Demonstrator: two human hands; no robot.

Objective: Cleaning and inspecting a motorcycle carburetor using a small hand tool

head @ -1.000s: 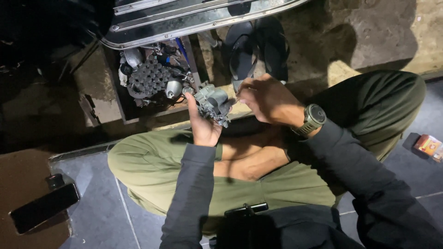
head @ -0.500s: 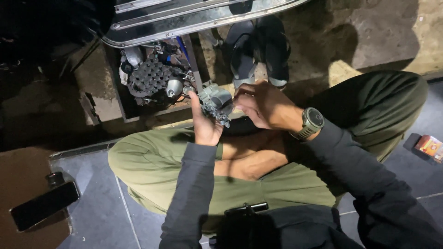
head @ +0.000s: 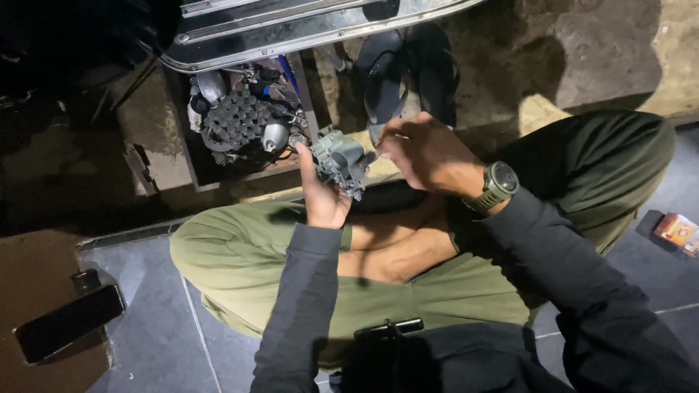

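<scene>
**Seated person holding a small grey metal engine part over the lap**

The left hand [head: 320,196] cradles a grey cast-metal part [head: 341,160], apparently a carburettor, its grip closed around the part's underside with the thumb raised along the left flank. The part sits at the centre of the scene, just above the knees of the olive-green trousers [head: 240,255] and near the edge of a shallow tray [head: 191,167]. The right hand [head: 426,153], wearing a wristwatch [head: 497,185], meets the part's right side; its fingers curl inward in a narrow pinch at the part, though whether they hold anything small cannot be told.

Compared with the frame half a second earlier, the part stands slightly more upright and further left in the left palm, and the right hand has drawn a little to the right, so that more of the grey body shows between the two hands. One second earlier the right hand lay lower and covered more of the part.

In the tray, far left of the hands, lie dark mechanical pieces, including a round perforated black disc [head: 237,120]. A chrome rail [head: 306,33] crosses the far edge. A pair of dark sandals [head: 411,73] rests on the ground beyond the right hand. On the near left floor lies a dark phone [head: 69,324]; at the far right edge, a small orange packet [head: 677,231]. These surroundings are unchanged.
</scene>
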